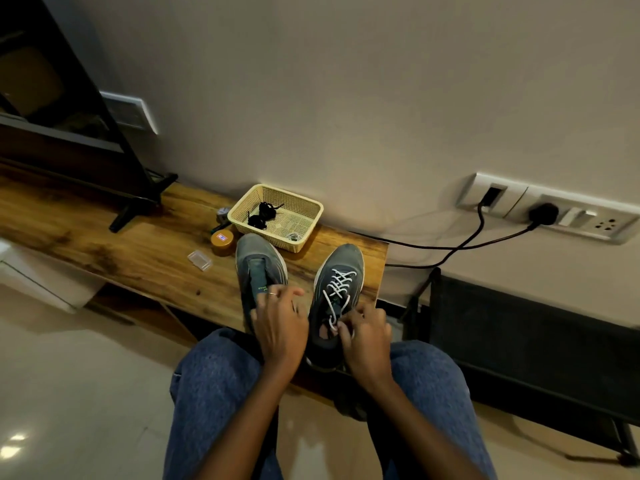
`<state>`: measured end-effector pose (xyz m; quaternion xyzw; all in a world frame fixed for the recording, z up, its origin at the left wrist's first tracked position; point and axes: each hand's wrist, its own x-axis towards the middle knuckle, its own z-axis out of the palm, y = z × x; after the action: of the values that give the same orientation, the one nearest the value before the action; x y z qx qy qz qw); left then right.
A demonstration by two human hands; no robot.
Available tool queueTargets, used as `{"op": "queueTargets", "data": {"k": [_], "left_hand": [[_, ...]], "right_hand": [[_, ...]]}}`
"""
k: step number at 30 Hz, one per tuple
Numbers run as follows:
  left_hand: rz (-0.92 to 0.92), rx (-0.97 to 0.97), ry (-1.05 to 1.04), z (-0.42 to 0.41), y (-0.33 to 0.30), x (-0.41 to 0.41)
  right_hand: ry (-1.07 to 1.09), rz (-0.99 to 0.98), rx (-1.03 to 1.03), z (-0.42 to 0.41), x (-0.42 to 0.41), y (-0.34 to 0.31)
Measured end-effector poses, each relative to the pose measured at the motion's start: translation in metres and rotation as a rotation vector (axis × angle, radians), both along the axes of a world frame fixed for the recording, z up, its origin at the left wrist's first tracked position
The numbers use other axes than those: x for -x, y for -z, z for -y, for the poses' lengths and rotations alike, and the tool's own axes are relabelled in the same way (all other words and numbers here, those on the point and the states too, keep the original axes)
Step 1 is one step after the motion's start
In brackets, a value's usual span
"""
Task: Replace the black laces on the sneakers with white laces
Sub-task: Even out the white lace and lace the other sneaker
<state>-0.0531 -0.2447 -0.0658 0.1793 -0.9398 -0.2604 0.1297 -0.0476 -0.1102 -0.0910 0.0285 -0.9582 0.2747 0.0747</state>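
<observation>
While the right hand (367, 336) fingers pinch the white lace (341, 289), left hand (282, 322) fingers curl loosely; shoe print unreadable.

Wooden bench (145, 251) along wall. Resting on it: two sneakers (261, 268), mesh basket (313, 216), orange-lidded jar (221, 241), clear plastic case (200, 260), TV stand foot (133, 213).

My right sneaker (337, 292), grey, stands on the worktop (138, 251) with its toe to the wall, white lace (337, 289) crisscrossed up its eyelets. The left sneaker (258, 268) beside it has no lace. The black laces (262, 214) lie bunched in the basket (277, 216).
</observation>
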Motion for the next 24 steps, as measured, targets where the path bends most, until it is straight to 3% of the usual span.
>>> {"op": "queueTargets", "data": {"k": [4,7,10,19,24], "left_hand": [[0.103,-0.022,-0.141,0.013,0.022,-0.013],[0.141,-0.049,-0.135,0.011,0.040,-0.026],[0.146,-0.252,-0.131,0.011,0.039,-0.026],[-0.014,-0.366,-0.215,0.028,0.001,-0.035],[-0.102,-0.415,-0.210,0.036,-0.028,-0.063]], "right_hand": [[0.248,0.238,0.301,0.003,0.012,-0.005],[0.233,0.497,0.419,0.007,0.020,0.002],[0.164,0.628,0.411,0.012,0.022,0.007],[0.106,0.621,0.238,0.009,0.015,-0.004],[-0.041,0.567,0.178,0.013,-0.012,-0.007]]}}
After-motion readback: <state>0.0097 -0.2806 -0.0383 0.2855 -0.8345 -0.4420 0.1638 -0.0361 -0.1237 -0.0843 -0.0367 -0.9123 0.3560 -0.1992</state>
